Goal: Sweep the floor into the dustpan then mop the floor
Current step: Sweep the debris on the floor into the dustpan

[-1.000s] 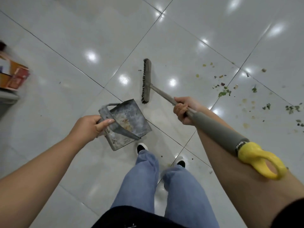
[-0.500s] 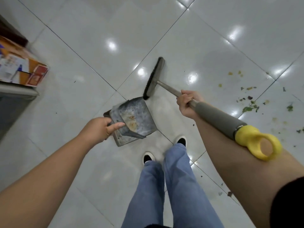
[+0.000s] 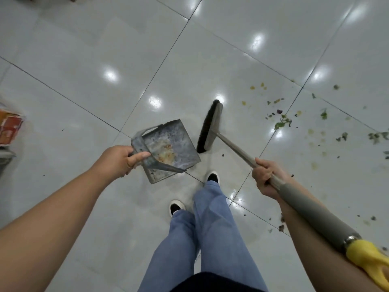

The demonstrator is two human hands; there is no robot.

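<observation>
We grip the broom (image 3: pixel 229 142) shaft in our right hand (image 3: pixel 265 178), fingers curled round it, the handle running from near right up to the brush head at centre. Our left hand (image 3: pixel 120 160) clasps the handle of the metal dustpan (image 3: pixel 168 148), which sits just left of the bristles. The scattered scraps (image 3: pixel 283 122) lie to the far right of the brush head, on the side away from the pan. Our right hand is nearer them, so we judge the head must reach beyond them and draw leftward.
</observation>
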